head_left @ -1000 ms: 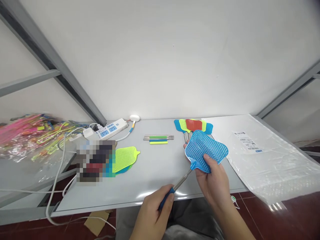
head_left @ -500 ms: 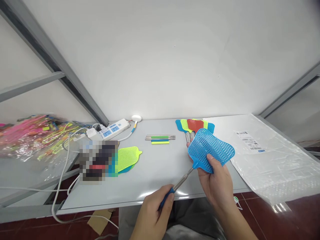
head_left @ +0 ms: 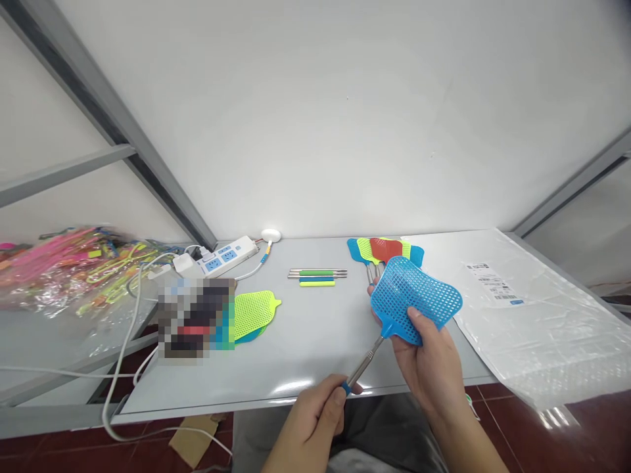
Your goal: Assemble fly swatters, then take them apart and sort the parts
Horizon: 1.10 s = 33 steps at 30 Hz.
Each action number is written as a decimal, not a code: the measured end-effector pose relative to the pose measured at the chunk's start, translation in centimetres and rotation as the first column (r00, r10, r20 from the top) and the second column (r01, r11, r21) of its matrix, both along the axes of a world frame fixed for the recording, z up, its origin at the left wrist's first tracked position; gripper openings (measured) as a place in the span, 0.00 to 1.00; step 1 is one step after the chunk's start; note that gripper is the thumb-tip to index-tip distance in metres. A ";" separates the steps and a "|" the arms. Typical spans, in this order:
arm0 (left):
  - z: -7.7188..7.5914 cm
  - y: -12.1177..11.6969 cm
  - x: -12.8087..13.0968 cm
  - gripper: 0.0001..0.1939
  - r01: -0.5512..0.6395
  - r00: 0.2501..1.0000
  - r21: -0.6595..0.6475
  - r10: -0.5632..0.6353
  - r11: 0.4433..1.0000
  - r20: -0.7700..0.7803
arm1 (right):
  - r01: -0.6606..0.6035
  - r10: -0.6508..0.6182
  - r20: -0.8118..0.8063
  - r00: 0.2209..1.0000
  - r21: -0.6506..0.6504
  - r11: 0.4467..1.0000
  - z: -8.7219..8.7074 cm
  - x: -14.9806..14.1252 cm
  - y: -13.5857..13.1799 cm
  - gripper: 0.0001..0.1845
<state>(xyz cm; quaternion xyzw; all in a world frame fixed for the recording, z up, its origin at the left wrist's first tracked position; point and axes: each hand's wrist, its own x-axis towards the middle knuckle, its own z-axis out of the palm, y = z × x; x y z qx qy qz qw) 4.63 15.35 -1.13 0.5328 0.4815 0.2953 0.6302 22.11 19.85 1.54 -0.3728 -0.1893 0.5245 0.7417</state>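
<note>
A blue fly swatter [head_left: 411,295] is held in both hands over the front of the table. My right hand [head_left: 428,358] grips its perforated head, thumb on top and fingers behind. My left hand [head_left: 320,414] is wrapped round the blue grip at the handle's lower end, covering most of it; the metal shaft [head_left: 365,362] shows between my hands. Behind the head lie several finished swatters, among them a red one [head_left: 387,249]. At the middle, loose telescopic rods [head_left: 318,272] lie in a row with green, blue and yellow grips. Left of them is a pile of loose heads, a yellow one [head_left: 254,312] on top.
A white power strip [head_left: 229,256] with plugs and cables stands at the back left. Bagged colourful swatter parts [head_left: 89,269] lie further left. A clear plastic bag [head_left: 532,315] with a label covers the table's right side. Part of the left is pixelated.
My left hand has closed further up over the blue grip, so less of it shows, and shifted slightly right. My right hand keeps its hold on the head.
</note>
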 end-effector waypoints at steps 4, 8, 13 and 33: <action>-0.3 -0.1 -0.1 0.25 -0.026 0.999 -0.034 0.027 0.999 0.031 | -0.046 0.046 -0.008 0.999 0.016 0.999 0.1 0.1 0.1 0.33; 0.2 0.1 -0.1 0.26 -0.012 0.998 0.023 0.014 1.000 -0.058 | -0.139 0.141 0.042 0.989 -0.049 0.989 0.1 0.2 0.1 0.31; 1.2 0.5 -0.2 0.24 0.020 0.973 0.160 0.018 0.987 -0.232 | -0.311 0.317 0.055 0.947 -0.101 0.945 -0.4 0.0 -0.2 0.22; 3.5 1.9 -1.8 0.17 0.249 0.857 0.275 -0.079 0.929 -0.509 | -0.500 0.507 0.060 0.860 -0.103 0.860 -2.3 -1.3 -0.7 0.17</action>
